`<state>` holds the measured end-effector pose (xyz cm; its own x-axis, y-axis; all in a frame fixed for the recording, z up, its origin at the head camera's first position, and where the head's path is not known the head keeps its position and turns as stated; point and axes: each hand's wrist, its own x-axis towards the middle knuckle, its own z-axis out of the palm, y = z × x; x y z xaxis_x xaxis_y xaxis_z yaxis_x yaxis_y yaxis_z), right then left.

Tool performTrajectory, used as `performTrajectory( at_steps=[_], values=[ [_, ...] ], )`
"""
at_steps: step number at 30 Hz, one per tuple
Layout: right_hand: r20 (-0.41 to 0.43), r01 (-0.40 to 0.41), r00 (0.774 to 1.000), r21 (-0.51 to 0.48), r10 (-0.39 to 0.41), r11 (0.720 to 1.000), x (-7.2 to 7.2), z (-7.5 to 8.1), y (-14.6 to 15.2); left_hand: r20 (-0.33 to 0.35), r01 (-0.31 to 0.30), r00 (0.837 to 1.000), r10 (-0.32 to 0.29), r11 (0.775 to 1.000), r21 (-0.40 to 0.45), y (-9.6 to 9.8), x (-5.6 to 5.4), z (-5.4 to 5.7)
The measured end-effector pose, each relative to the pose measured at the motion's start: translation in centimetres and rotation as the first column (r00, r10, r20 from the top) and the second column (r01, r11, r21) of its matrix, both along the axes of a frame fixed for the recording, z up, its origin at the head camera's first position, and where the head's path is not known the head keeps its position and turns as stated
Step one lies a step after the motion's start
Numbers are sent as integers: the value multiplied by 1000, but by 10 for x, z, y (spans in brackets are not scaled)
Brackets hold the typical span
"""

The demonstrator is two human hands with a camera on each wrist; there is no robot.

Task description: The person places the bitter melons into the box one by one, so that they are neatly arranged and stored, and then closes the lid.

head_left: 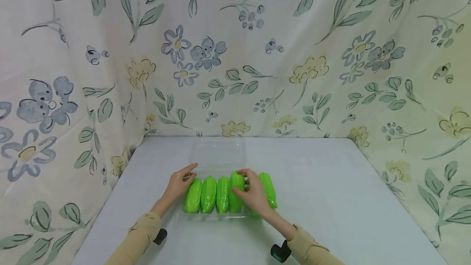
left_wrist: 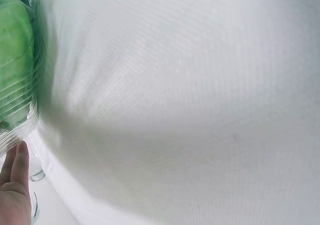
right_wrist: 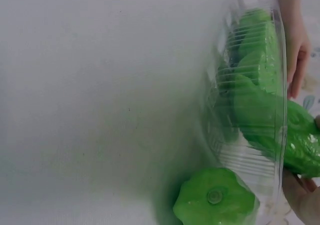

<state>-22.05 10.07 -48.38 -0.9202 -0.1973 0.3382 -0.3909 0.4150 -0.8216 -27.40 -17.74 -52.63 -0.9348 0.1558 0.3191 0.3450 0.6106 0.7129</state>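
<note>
right hand (head_left: pixel 254 194) gripping a green vegetable (head_left: pixel 236 200), clear box (head_left: pixel 209 216) (three more (head_left: pixel 209 195) inside), left hand (head_left: pixel 182 180) at its left side, floral cloth (head_left: pixel 235 56) behind

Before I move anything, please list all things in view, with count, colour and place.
Table: one, white, underneath
Container: one, clear, on the table
Lid: one, clear, open at the container's back
Vegetables: at least six, green; three in the container, one held at its right, two further right, one mostly hidden
Patterned cloth: count unclear, mostly white, behind and beside the table
Wrist devices: two, black, at the wrists
Sleeves: two, beige, on the forearms
Left hand: one, bare, at the container's left
Right hand: one, bare, gripping one vegetable
</note>
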Motion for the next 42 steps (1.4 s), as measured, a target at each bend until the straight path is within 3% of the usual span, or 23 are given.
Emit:
performTrajectory(
  at_steps=[10,17,29,42],
  values=[
    [25,-41,999,84,39,996,0,1,1,20,-3,1000,3,1000,1,0,-1,-1],
    [-49,45,998,217,-35,975,-2,-2,1,13,0,1000,0,1000,1,0,-1,0],
    [-148,127,985,239,-93,963,-3,-9,-1,-5,9,1000,-9,1000,0,0,-1,0],
    [-103,112,991,325,-83,939,-8,-6,-4,-6,8,1000,-8,1000,9,0,-1,-1]
  ],
)
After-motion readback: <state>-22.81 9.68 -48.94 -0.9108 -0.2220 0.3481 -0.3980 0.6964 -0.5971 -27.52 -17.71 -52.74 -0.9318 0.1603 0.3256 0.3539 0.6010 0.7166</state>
